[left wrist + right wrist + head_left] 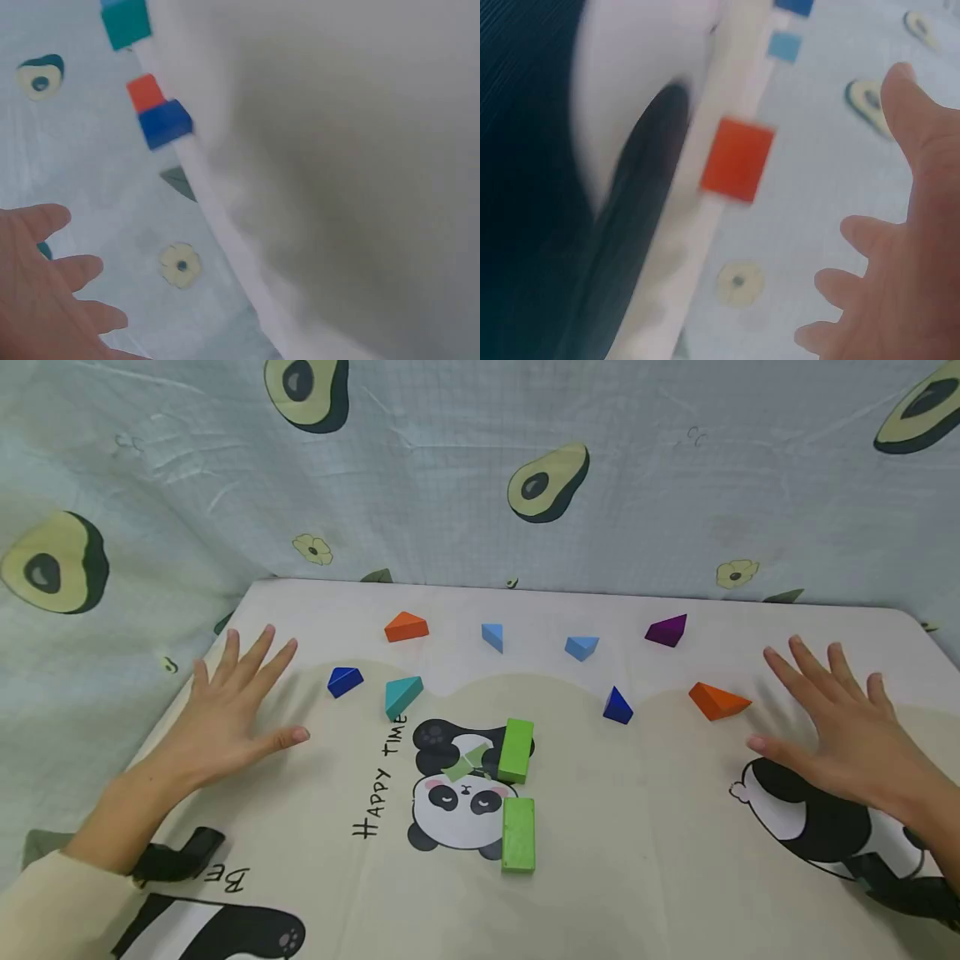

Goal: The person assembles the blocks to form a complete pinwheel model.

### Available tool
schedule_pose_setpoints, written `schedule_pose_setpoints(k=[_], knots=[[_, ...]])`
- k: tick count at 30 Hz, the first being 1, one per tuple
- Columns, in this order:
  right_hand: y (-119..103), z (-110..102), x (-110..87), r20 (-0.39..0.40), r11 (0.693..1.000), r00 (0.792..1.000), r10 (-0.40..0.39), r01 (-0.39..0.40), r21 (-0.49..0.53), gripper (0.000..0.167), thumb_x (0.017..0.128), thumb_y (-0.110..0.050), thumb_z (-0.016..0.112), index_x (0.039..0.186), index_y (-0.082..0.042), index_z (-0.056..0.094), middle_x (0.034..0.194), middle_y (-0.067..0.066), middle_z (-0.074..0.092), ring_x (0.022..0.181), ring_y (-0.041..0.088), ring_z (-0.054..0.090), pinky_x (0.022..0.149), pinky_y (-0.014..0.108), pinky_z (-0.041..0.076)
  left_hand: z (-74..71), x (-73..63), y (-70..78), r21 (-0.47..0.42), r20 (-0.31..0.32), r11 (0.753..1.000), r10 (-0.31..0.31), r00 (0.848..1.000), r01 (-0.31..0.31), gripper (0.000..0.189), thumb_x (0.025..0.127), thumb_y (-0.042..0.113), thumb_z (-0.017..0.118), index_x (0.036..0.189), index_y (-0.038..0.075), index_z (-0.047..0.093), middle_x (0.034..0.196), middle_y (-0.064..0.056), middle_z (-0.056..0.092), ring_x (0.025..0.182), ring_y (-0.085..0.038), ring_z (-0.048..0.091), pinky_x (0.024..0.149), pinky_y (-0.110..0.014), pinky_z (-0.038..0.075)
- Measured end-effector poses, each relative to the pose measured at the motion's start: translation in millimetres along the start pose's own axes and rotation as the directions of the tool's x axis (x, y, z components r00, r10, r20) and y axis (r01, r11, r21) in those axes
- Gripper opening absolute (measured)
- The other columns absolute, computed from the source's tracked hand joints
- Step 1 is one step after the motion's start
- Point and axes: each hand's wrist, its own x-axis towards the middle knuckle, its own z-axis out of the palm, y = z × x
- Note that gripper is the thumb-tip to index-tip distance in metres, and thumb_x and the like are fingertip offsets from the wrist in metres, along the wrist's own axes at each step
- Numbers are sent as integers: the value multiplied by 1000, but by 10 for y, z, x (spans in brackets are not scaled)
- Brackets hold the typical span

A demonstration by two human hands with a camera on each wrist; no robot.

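Both hands are spread over the table's two sides, holding nothing. My left hand point(232, 718) has its fingers straight, with a dark blue triangular block point(345, 682) nearest to it and a teal one point(402, 697) just beyond. Fingers of my right hand point(851, 735) fan out beside an orange triangular block point(717, 701). Another dark blue block point(618, 706) lies further inward. Along the back sit an orange block point(407, 627), two light blue blocks point(492, 637) and a purple block point(666, 631). Two green rectangular blocks point(517, 835) lie near the middle, one behind the other.
A pale tablecloth point(585, 877) with printed pandas and lettering covers the table. Behind and to the left hangs a light blue cloth point(450, 485) with avocado prints. A dark strap point(180, 856) juts out under the left wrist.
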Motion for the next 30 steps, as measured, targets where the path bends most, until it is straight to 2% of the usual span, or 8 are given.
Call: schedule_pose_setpoints(k=[4, 9, 14, 18, 22, 25, 27, 30], knots=[[-206, -26, 52, -57, 986, 991, -119, 125, 108, 99, 80, -40, 74, 155, -22, 12, 160, 6, 1, 143, 33, -10, 106, 58, -13, -8, -2, 194, -58, -83, 995, 75, 994, -80, 100, 80, 70, 55, 155, 19, 13, 158, -15, 7, 142, -42, -5, 103, -69, -3], [-542, -15, 137, -119, 927, 958, -262, 284, 244, 94, 79, -38, 76, 154, -22, 22, 159, 5, 12, 145, 28, -1, 110, 57, 0, 24, -22, 481, -113, -153, 975, 172, 973, -190, 99, 79, 79, 44, 155, 20, 17, 158, -13, 10, 142, -41, -2, 106, -65, 0], [-886, 42, 219, -105, 884, 944, -313, 330, 331, 93, 78, -39, 77, 153, -24, 24, 158, 0, 16, 145, 26, 3, 99, 70, 20, 50, -20, 680, -168, -197, 956, 207, 958, -241, 103, 77, 84, 37, 154, 17, 21, 159, -10, 13, 143, -38, 0, 108, -62, 5], [-1084, 94, 279, -91, 855, 930, -355, 363, 371, 92, 77, -36, 77, 153, -24, 25, 158, -2, 18, 145, 28, 6, 98, 69, 24, 76, -17, 838, -237, -187, 934, 226, 956, -267, 103, 77, 83, 38, 153, 16, 22, 159, -6, 13, 143, -37, 5, 108, -61, 14], [-1244, 150, 332, -74, 830, 934, -350, 346, 438, 85, 83, -35, 72, 153, -27, 25, 157, -4, 21, 143, 26, 16, 101, 65, 24, 142, -15, 1052, -318, -180, 903, 243, 953, -290, 99, 80, 80, 40, 153, 14, 24, 158, -6, 16, 143, -34, 12, 105, -62, 22], [-1362, 207, 369, -35, 802, 955, -295, 268, 534, 73, 88, -33, 67, 151, -30, 29, 151, -4, 33, 129, 24, 39, 96, 58, 36, 223, -15, 1229, -400, -173, 868, 244, 954, -295, 94, 82, 75, 45, 152, 15, 27, 157, -5, 21, 142, -29, 19, 102, -61, 29], [-1439, 251, 390, -10, 761, 963, -270, 220, 611, 65, 91, -31, 64, 149, -31, 33, 144, -3, 41, 117, 22, 49, 90, 50, 44, 287, -25, 1342, -469, -152, 838, 235, 960, -280, 88, 84, 67, 54, 151, 15, 29, 155, -3, 26, 140, -25, 25, 101, -57, 33], [-1537, 331, 404, 22, 686, 961, -276, 181, 705, 57, 93, -27, 63, 145, -28, 40, 136, -1, 48, 108, 19, 53, 85, 39, 47, 392, -45, 1497, -557, -102, 796, 218, 971, -238, 78, 86, 49, 66, 149, 19, 32, 150, 0, 35, 134, -19, 35, 100, -50, 38]])
